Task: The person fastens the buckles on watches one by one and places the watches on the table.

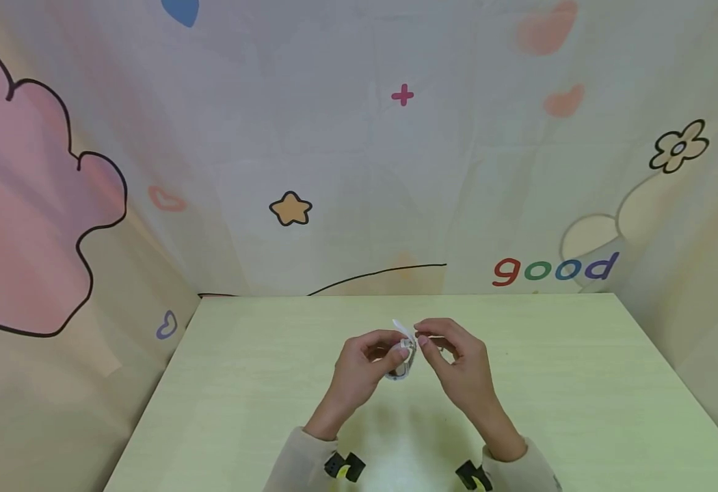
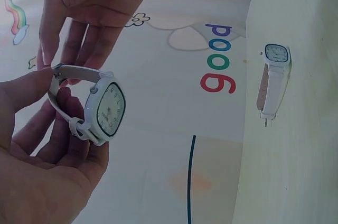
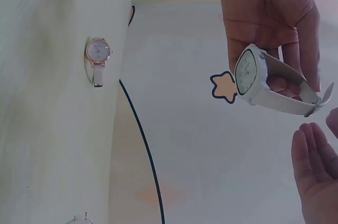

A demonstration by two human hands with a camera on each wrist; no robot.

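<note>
A white wristwatch [image 2: 111, 109] with a rounded-square face and dark inner rim is held up over the table. My left hand [image 1: 357, 369] grips it, fingers inside the strap loop and thumb against the band. The strap [image 3: 285, 101] curves round into a loop, with its free end sticking out past the buckle side. My right hand [image 1: 462, 362] is just right of that strap end, fingers bent loosely. In the right wrist view, its fingertips [image 3: 303, 134] show a small gap from the strap.
The left wrist view has another white square-faced watch [image 2: 277, 53] on the pale table [image 1: 242, 424]. In the right wrist view lies a round rose-gold watch [image 3: 98, 52] with a pale strap, and part of another watch [image 3: 80, 220] at the bottom edge. A printed curtain [image 1: 347, 137] stands behind.
</note>
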